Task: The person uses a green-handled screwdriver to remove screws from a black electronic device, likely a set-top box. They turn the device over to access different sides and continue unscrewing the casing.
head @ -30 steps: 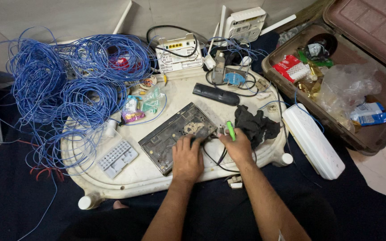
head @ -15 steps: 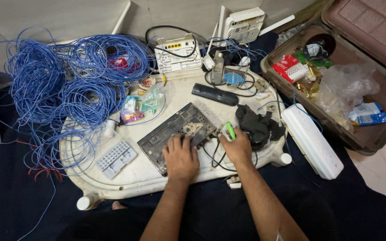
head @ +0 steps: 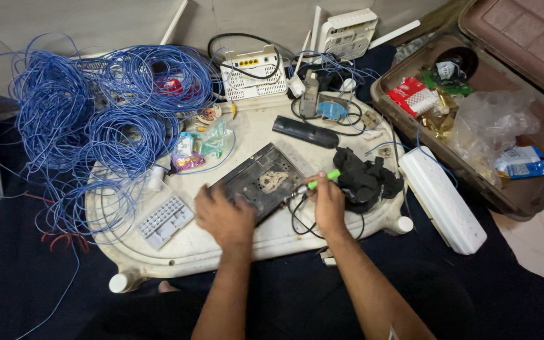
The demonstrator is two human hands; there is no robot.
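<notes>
Here, flat dark ribbed casing (head: 260, 181) under left hand (head: 223, 217).

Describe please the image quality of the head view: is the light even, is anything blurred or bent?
Head view: light is soft and even, with faint shadows under the left hand and right hand; the dark circuit board and green-handled screwdriver look sharp; no strong glare on the white tray; the suitcase edges bow slightly, wide-angle distortion.
</notes>
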